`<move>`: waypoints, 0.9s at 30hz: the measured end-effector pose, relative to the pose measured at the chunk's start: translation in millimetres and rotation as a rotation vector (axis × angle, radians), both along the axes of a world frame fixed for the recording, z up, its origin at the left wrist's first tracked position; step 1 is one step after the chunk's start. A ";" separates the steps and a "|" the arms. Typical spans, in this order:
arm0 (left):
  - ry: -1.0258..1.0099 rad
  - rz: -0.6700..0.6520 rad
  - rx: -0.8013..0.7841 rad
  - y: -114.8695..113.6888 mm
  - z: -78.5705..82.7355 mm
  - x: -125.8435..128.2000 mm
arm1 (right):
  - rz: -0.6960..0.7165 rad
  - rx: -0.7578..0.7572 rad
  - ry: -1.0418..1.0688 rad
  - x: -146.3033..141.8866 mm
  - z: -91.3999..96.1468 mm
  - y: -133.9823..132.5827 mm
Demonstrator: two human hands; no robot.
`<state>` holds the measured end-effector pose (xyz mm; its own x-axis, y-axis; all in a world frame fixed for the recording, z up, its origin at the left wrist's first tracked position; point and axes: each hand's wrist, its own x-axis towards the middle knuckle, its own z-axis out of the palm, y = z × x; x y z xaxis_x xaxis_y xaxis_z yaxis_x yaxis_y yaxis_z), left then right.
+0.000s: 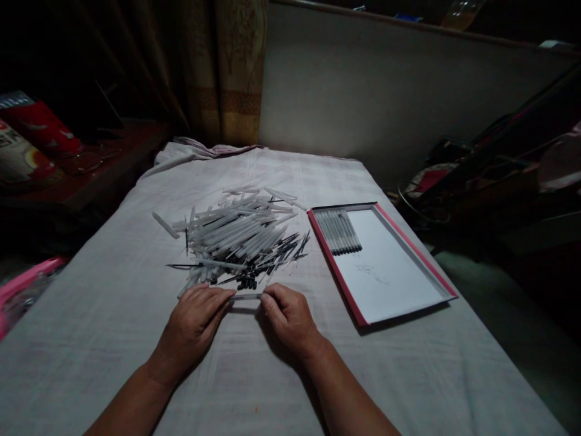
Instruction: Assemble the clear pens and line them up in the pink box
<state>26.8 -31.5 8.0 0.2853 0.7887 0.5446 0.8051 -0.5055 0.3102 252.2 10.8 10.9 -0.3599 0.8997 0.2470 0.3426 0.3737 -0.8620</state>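
Note:
Between my two hands a clear pen barrel (247, 297) lies level, just in front of the pile. My left hand (195, 318) closes its fingers round the left end, and my right hand (288, 315) pinches the right end. Fingers hide both tips. Beyond them spreads a heap of translucent pen barrels (231, 227), with dark ink refills (284, 251) along its right side. Small black caps (247, 281) sit at the heap's near edge, close above the held barrel.
To the right stands a shallow red-edged box lid (394, 272) with a white bottom; a row of black-tipped pens (338, 231) fills its far left corner. A light cloth (218, 387) covers the table. A dark side table (91, 172) with red packages (43, 127) is at left.

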 end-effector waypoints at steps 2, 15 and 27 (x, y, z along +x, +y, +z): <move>-0.010 0.004 -0.008 -0.4 0.2 0.6 | 0.001 -0.011 -0.011 0.4 0.3 -0.3; 0.005 -0.009 -0.008 -1.4 -0.7 -0.7 | -0.045 -0.038 -0.038 -1.3 0.8 -1.3; -0.002 -0.020 -0.022 -1.0 1.3 0.7 | 0.024 -0.003 -0.055 2.5 2.4 -1.4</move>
<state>27.5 -32.4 9.3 0.3002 0.7949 0.5273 0.7946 -0.5142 0.3229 254.7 9.4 13.4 -0.3944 0.8913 0.2238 0.3801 0.3799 -0.8433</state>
